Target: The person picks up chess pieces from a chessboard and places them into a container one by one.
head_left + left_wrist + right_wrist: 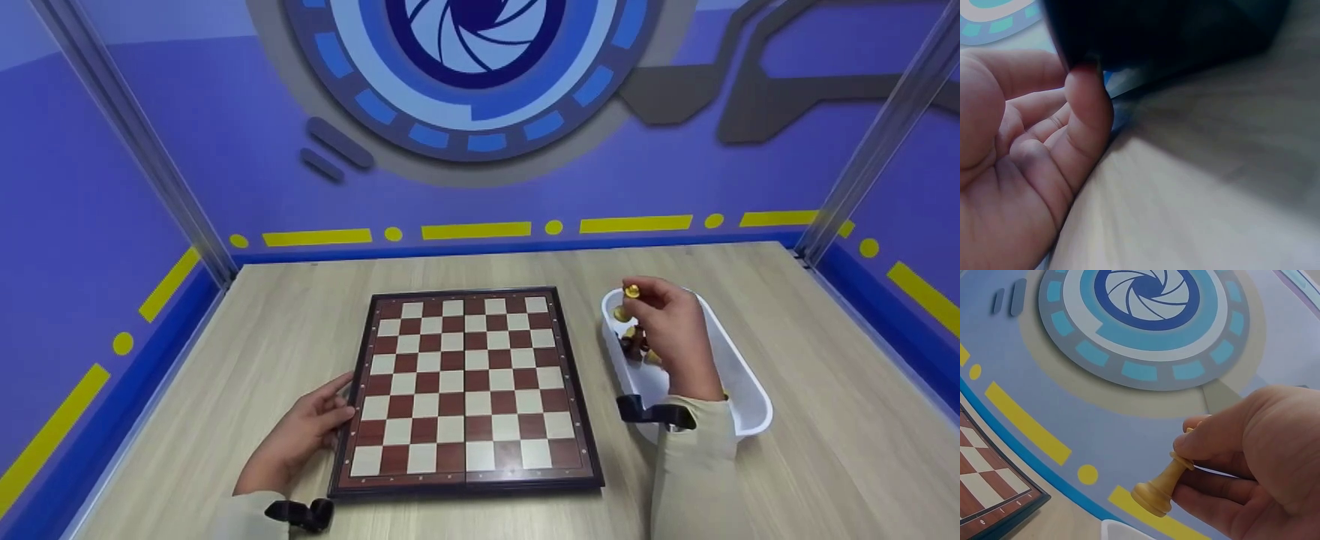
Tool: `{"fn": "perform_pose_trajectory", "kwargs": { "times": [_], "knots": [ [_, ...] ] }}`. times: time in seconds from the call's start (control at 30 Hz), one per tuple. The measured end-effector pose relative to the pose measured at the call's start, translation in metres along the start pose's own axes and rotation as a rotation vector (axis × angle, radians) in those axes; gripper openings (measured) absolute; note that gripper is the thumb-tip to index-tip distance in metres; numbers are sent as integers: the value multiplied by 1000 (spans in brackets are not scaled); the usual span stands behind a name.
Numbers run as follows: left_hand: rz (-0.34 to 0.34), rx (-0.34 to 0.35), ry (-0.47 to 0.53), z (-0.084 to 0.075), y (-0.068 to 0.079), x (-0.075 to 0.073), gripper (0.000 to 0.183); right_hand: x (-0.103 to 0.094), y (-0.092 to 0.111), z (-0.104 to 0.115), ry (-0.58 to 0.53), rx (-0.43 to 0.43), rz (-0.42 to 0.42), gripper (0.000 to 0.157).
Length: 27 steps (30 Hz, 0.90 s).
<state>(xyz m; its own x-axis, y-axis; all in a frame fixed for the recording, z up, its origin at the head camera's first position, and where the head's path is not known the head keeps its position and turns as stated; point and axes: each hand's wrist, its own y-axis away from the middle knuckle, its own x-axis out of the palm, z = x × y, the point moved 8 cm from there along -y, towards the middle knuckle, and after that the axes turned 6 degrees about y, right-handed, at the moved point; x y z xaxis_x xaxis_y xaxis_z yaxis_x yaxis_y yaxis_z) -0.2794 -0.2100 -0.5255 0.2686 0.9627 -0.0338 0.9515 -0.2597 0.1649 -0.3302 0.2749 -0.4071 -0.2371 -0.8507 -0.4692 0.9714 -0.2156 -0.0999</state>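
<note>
A brown-and-cream chessboard [478,386] lies unfolded on the table, its squares bare. My left hand [296,435] grips its left edge; in the left wrist view the fingers [1088,107] touch the dark underside, and the board looks slightly raised there. Above the far end of a white plastic tub [739,367], my right hand [679,337] pinches a yellowish chess piece [1161,489] between thumb and fingers. The piece is tilted, its round base pointing down-left in the right wrist view, and its top is covered by the fingers. Dark and yellowish chess pieces [636,345] lie in the tub, partly hidden by the hand.
The wooden table [300,322] extends around the board and tub. Blue-purple panels [480,202] with yellow marks wall in the back and sides, with metal posts [142,150] at the corners. A gap of tabletop lies between the board and the tub.
</note>
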Motion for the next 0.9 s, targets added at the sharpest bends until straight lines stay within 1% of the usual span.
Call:
{"fn": "perform_pose_trajectory", "kwargs": {
  "times": [0.2,0.3,0.43,0.63,0.9],
  "knots": [
    [3,-6,8,0,0,0,66,-4,-2,0,35,-15,-41,31],
    [9,-11,18,0,1,1,67,-5,-2,-2,29,-3,-48,32],
    [10,-9,22,0,1,1,68,-5,-3,-3,17,15,-50,32],
    [6,-7,25,0,1,0,68,-7,-4,-5,10,16,-61,33],
    [15,-4,31,2,0,0,69,-7,-5,-10,0,50,-61,34]
  ]
}}
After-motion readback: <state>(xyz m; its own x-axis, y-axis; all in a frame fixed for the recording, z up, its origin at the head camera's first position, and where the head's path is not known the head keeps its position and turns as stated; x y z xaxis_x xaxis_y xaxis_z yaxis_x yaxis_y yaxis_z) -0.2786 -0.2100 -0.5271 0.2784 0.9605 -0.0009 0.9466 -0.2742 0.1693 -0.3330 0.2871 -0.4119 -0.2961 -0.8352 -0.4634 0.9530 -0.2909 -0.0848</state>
